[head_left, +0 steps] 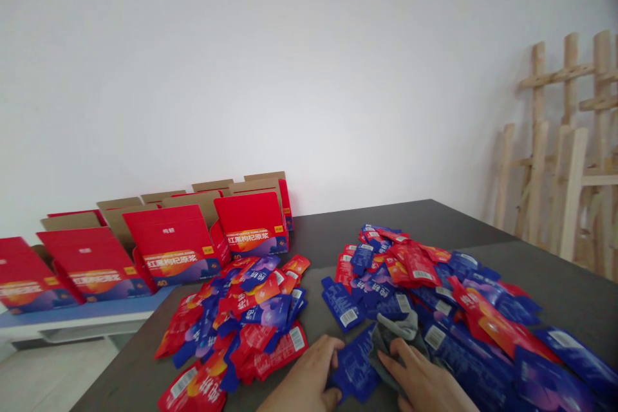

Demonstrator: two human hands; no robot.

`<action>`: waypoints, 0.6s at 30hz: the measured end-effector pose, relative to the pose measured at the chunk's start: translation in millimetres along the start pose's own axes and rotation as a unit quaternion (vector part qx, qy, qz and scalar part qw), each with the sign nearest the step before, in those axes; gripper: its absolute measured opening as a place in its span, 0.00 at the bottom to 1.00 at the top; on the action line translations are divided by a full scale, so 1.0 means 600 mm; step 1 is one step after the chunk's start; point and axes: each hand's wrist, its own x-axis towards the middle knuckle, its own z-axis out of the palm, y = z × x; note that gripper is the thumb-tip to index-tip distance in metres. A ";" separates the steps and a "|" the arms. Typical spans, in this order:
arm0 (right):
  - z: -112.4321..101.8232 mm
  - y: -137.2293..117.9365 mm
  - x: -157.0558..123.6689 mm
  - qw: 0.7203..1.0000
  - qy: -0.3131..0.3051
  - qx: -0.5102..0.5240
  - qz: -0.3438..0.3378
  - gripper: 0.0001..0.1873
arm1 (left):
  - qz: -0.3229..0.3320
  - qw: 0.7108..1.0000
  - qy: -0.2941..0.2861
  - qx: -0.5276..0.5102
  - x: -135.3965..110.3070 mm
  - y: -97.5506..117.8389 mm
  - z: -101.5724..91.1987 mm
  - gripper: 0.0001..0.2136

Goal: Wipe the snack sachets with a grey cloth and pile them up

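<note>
My left hand (313, 373) pinches the left edge of a blue pouch (356, 364) low in the head view. A grey cloth (396, 328) is bunched in my right hand (418, 370), pressed against the right side of that same pouch. To the right and beyond lies a heap of red and blue pouches (420, 265), some with white barcode labels showing. On my left is a second heap of red and blue pouches (261, 299), close to my left wrist. The cloth hides part of the blue pouch.
Several red printed cardboard boxes (174, 241) with raised flaps stand at the left, some on a blue-topped bench (130, 299). Both heaps rest on a dark table (318, 238). Wooden frames (541, 161) lean by the white wall at the right.
</note>
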 end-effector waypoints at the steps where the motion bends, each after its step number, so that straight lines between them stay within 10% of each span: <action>1: 0.000 -0.010 0.008 1.000 -0.004 -0.009 0.007 0.34 | 0.005 1.000 0.005 0.001 0.002 -0.003 0.003 0.29; 11: 0.012 -0.080 0.057 0.996 0.035 0.003 -0.085 0.25 | -0.022 0.999 0.039 -0.010 0.036 -0.057 0.031 0.42; 18: -0.024 -0.015 0.061 0.997 0.011 -0.025 0.066 0.33 | -0.031 0.998 0.030 -0.045 0.046 -0.063 0.031 0.40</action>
